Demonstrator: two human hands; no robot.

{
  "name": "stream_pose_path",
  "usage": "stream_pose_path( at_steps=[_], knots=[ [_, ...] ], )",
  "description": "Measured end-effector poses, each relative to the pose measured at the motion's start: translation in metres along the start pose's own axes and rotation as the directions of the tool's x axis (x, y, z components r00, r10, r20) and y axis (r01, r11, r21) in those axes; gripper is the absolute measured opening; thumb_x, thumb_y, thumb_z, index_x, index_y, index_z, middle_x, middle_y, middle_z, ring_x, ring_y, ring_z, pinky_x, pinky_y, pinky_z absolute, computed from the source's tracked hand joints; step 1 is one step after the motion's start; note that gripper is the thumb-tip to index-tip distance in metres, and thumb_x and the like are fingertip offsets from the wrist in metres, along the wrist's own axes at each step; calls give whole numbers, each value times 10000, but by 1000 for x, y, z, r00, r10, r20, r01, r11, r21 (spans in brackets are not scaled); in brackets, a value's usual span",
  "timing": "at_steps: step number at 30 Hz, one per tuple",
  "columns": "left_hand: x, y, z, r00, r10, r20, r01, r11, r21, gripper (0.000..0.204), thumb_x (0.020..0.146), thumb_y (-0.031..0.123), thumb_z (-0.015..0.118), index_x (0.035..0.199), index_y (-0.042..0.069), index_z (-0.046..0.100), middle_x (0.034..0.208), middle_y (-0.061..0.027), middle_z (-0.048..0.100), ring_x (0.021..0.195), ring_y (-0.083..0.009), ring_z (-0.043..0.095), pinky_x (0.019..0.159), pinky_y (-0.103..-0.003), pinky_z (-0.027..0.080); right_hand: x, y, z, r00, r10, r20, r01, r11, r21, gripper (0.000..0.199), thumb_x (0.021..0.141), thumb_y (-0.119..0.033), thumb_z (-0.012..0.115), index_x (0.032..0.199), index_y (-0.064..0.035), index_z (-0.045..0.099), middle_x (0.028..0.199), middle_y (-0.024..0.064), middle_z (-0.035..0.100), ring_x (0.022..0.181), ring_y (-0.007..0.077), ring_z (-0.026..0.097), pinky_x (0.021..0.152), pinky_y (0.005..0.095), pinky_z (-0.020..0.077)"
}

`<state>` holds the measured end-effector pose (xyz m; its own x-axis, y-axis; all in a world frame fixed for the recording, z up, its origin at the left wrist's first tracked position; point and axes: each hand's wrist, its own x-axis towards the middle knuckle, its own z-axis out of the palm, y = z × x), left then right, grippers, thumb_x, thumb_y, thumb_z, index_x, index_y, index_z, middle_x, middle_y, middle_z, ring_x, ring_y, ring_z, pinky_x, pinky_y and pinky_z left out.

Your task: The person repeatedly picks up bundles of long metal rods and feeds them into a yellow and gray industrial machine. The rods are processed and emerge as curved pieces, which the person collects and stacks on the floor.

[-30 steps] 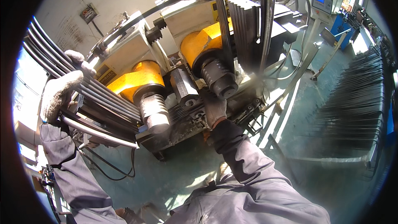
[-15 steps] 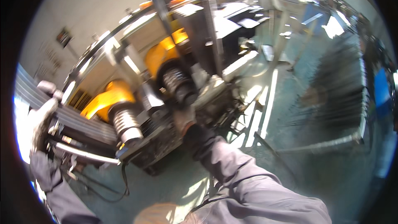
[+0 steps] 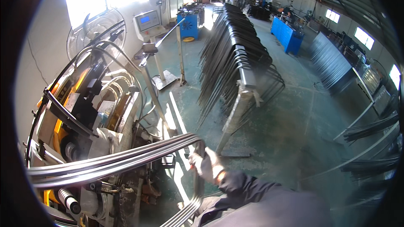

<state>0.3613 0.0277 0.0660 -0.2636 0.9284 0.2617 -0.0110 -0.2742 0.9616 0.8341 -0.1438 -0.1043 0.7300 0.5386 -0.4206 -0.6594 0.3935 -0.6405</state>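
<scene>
A bundle of several bent metal tubes runs from the left edge to a bend near the middle, then down and back toward the lower left. Wearing a pale glove, my right hand is closed round the upright stretch of the bundle, just below that bend. My left hand is out of sight. Beneath the long stretch of tubes stands a bending machine with yellow parts and a ribbed black-and-silver cylinder.
A long rack hung with many dark bent tubes stands ahead. Left of it are a control box on a post and a large fan. Blue cabinets stand farther off. More tubes lie at the right.
My view has swung right, from the machine toward the rack. My right hand, earlier at the machine, now grips the tube bundle. My left hand has left the view.
</scene>
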Motion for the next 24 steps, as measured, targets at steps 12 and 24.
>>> stream_pose_path(
  at_steps=[12, 24],
  knots=[
    [-291, -193, 114, -70, -735, 675, 998, -53, 46, 269, 1120, 151, 634, 1299, -33, 716, 1347, -208, 733, 1079, -257, 720, 981, -394, 615, 35, -349, -108, 401, -769, 497, 272, -418, -867, 140, 1019, -169, 769, 1098, -54, 779, 852, 165, 781, 806, 365, 789, 763, 483, 596],
    [-324, -115, 310, 396, -650, 648, 896, 429, -118, 306, 1129, 70, 590, 1405, -44, 653, 1347, -241, 734, 1231, -379, 703, 1151, -490, 574, 354, -511, -174, 618, -683, 389, -186, -608, -772, 657, 1151, -213, 357, 1794, -92, 302, 1857, 126, 349, 1697, 329, 362, 1418, 551, 147]
  ],
)
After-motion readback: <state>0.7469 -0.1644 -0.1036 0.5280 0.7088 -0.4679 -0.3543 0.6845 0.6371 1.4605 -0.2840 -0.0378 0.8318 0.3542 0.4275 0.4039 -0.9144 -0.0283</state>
